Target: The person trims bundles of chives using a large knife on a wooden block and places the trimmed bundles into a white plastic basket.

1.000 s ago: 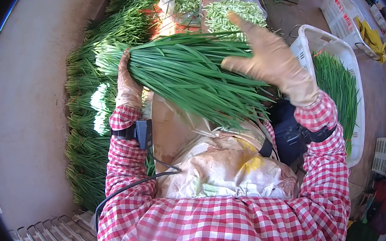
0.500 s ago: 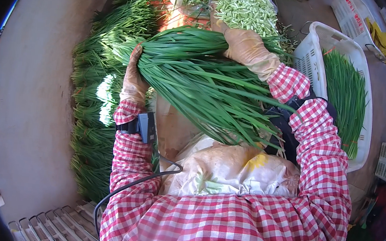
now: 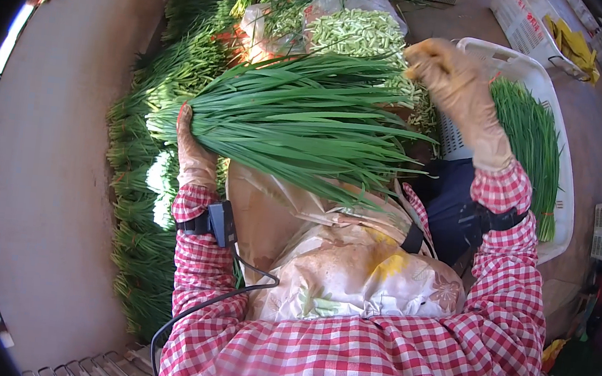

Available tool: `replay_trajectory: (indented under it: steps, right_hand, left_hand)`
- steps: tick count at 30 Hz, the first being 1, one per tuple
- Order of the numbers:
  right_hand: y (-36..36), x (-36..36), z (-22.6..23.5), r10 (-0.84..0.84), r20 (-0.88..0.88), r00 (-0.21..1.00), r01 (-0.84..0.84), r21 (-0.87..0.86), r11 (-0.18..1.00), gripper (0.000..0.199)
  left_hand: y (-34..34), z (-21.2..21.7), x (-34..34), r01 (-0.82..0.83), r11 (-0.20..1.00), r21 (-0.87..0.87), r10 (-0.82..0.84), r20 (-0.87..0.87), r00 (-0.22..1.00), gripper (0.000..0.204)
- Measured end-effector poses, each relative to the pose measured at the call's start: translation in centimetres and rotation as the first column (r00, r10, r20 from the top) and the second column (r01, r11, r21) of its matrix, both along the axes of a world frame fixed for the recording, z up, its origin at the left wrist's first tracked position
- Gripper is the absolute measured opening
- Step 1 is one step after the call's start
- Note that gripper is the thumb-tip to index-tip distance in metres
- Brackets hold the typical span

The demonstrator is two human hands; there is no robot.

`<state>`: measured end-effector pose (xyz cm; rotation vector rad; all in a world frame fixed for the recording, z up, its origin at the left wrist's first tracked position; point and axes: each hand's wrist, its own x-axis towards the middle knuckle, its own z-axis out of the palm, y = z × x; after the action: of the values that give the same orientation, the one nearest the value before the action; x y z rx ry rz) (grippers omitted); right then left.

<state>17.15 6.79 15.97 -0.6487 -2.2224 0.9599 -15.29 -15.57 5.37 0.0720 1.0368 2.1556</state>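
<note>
A large bunch of garlic chives (image 3: 301, 118) lies across in front of me, its long green leaves fanning to the right. My left hand (image 3: 191, 148), gloved, is closed around the pale stem end beside a thin red band. My right hand (image 3: 458, 91), also gloved, is raised beyond the leaf tips, apart from the bunch. Its fingers are curled and a little blurred; whatever they may hold is hidden. Beneath the leaves is my stained, patterned apron (image 3: 359, 267).
More chive bunches (image 3: 141, 208) are heaped along the wall on the left. Cut pale stem pieces (image 3: 358, 32) are piled at the far side. On the right stands a white plastic crate (image 3: 566, 208) with chives in it. A yellow cloth (image 3: 572, 48) hangs on another crate.
My right hand has let go of the leaves and moved right. The bunch has shifted slightly left and nearer, still in my left hand, and its leaves lie straighter.
</note>
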Motion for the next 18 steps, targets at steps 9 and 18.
replay_trajectory:
  steps: [9, 18]
  right_hand:
    - [-12.7, -5.4, -5.8, 0.398, 0.496, 0.772, -0.424, -0.066, 0.903, 0.074]
    - [-4.8, 3.1, 4.1, -0.038, 0.403, 0.914, 0.043, -0.003, 0.999, 0.046]
  left_hand:
    - [4.2, 4.5, 1.0, -0.017, 0.972, 0.232, 0.053, -0.148, 0.988, 0.046]
    - [5.8, 6.1, 1.4, 0.049, 0.972, 0.230, 0.014, -0.267, 0.964, 0.052]
